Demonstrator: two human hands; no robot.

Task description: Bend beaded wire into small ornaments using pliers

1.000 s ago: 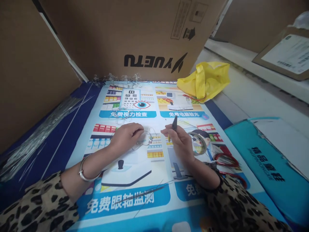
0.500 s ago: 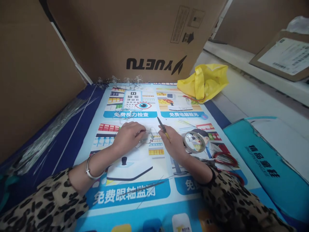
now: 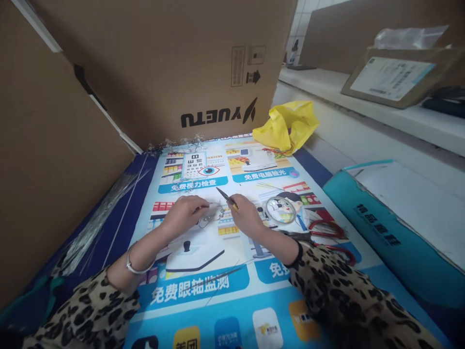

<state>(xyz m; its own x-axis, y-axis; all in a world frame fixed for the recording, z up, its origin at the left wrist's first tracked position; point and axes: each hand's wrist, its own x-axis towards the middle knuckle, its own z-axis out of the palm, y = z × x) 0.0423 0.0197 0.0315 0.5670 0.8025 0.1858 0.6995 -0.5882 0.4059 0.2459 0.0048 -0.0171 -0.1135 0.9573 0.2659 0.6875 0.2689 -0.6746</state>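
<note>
My left hand (image 3: 186, 213) pinches a thin silvery wire loop with small beads (image 3: 220, 212) between thumb and fingers. To its right, my right hand (image 3: 246, 216) is closed round long-nose pliers (image 3: 225, 196) with dark pointed jaws and a bit of yellow handle showing. The jaws point up and left, just above the beaded wire; whether they touch it I cannot tell. A clear ring-shaped roll of tape (image 3: 269, 213) lies right of my right hand. Red-handled scissors (image 3: 329, 229) lie by the right forearm, which partly hides them.
A large cardboard box (image 3: 163, 63) stands at the back, with tangled wire pieces (image 3: 196, 140) at its foot. Loose wires (image 3: 98, 220) lie on the left. At the right are a yellow bag (image 3: 290, 128) and a teal box (image 3: 366, 218). A printed poster (image 3: 203, 310) covers the table.
The camera's view has shifted, so the back box and yellow bag appear further left. Both hands keep their grips, the pliers staying close to the beaded wire.
</note>
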